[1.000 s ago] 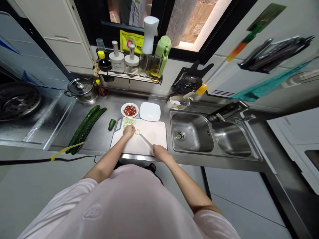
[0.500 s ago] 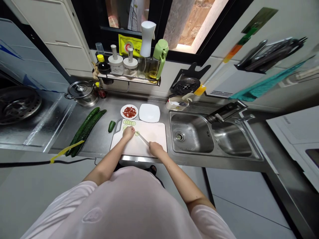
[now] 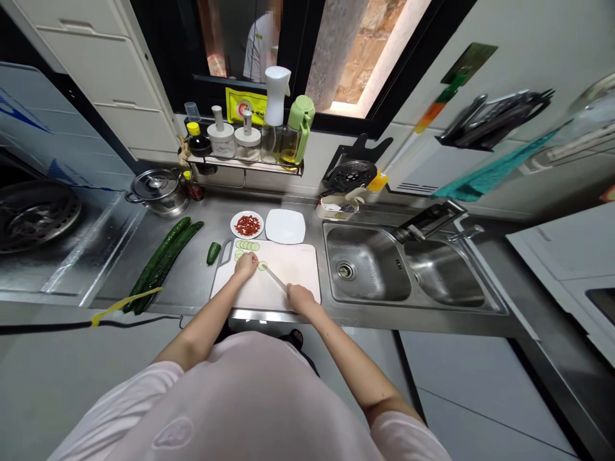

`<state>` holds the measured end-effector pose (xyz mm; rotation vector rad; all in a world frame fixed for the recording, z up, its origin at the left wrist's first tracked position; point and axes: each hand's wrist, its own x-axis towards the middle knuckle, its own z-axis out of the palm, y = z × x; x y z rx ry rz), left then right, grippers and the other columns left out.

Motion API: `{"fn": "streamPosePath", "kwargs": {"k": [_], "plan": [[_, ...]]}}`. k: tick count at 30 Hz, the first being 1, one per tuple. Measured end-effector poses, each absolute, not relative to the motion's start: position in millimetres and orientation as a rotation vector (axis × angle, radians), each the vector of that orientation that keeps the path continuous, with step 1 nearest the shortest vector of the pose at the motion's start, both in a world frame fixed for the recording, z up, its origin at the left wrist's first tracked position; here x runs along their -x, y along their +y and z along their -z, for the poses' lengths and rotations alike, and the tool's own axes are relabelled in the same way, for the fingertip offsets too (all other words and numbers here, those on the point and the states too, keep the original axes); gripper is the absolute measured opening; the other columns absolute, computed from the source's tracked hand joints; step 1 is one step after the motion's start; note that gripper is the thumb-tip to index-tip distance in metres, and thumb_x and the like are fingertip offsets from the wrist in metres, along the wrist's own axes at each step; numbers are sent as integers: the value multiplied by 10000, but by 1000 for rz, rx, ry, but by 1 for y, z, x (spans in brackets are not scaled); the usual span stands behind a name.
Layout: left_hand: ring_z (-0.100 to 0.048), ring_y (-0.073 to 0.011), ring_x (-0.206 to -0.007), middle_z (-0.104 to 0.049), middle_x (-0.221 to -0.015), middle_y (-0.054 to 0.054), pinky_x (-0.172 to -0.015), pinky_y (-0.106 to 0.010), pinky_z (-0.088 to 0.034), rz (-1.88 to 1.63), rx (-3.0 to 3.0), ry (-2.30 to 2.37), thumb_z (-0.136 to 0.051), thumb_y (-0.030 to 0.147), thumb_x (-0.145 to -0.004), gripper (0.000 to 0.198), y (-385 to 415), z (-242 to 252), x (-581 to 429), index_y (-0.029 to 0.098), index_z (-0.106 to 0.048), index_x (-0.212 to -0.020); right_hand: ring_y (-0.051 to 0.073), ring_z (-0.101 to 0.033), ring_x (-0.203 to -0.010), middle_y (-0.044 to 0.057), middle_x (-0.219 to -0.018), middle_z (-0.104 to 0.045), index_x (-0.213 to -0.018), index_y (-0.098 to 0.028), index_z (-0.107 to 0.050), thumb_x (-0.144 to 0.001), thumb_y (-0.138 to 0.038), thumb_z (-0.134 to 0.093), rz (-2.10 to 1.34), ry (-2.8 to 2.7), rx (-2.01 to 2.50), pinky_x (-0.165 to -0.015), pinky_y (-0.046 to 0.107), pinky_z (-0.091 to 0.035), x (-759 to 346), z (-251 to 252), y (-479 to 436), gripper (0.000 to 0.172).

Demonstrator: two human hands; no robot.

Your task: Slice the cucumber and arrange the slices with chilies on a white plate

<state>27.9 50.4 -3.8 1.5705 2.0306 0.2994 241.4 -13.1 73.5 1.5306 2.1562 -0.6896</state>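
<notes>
My right hand (image 3: 301,299) is wrapped round the handle of a knife (image 3: 276,279), its blade pointing left and away over the white cutting board (image 3: 298,269). A round cucumber slice (image 3: 262,266) is at the blade's tip. Just left of it, my left hand (image 3: 246,266) is closed with fingers bent together; whatever is in them is hidden. Beyond that hand, a row of overlapping cucumber slices (image 3: 247,245) lies along the board's far left, and another slice (image 3: 239,255) shows partly beside my fingers. A short cucumber piece (image 3: 214,253) rests left of the board.
Behind the board stand a plate of chopped red pieces (image 3: 247,225) and a white square plate (image 3: 285,226). Two long cucumbers (image 3: 163,264) lie at left, near a lidded pot (image 3: 160,192). The double sink (image 3: 368,262) is at right. A seasoning rack (image 3: 245,165) hangs behind.
The view has tilted up a little, so the counter appears lower. Both hands keep nearly the same pose, with the knife tip still at the cucumber slice.
</notes>
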Motion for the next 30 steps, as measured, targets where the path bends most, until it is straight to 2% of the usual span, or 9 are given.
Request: {"fn": "streamPosePath", "kwargs": {"k": [4, 9, 15, 22, 30], "plan": [[-547, -183, -927, -578, -991, -85, -815, -273, -397, -350, -1698, 2044, -451, 232, -833, 176, 41, 5, -33, 197, -591, -932, 239, -607, -929, 145, -1017, -629, -1062, -149, -558, -850, -162, -403, 692, 2142, -1531, -691, 298, -432, -247, -72, -19, 263], [-524, -208, -962, -542, -994, -89, -844, -294, -388, -374, -1769, 2032, -473, 244, -823, 173, 33, 6, -36, 205, -564, -965, 237, -609, -907, 142, -999, -635, -1062, -153, -553, -861, -207, -399, 687, 2157, -1541, -683, 290, -417, -258, -67, -27, 259], [-508, -210, -998, -526, -1032, -85, -873, -298, -380, -314, -1744, 2029, -484, 292, -829, 203, 31, 1, -37, 215, -547, -1007, 203, -595, -901, 108, -951, -641, -942, -164, -570, -893, -286, -377, 761, 2253, -1607, -675, 237, -367, -280, -59, -29, 233], [-499, -219, -997, -506, -1019, -88, -878, -308, -381, -326, -1780, 2043, -479, 295, -834, 200, 29, 1, -39, 197, -547, -995, 171, -589, -869, 87, -932, -644, -1180, -153, -416, -930, -292, -306, 793, 2166, -2100, -671, 213, -330, -281, -45, -26, 306], [-474, -220, -1006, -463, -1085, -97, -875, -315, -388, -347, -1920, 2075, -453, 309, -852, 306, 20, 0, -50, 174, -515, -1119, 182, -585, -794, 84, -885, -644, -1159, -175, -436, -925, -324, -299, 790, 2101, -2246, -629, 234, -306, -272, -32, -20, 309]]}}
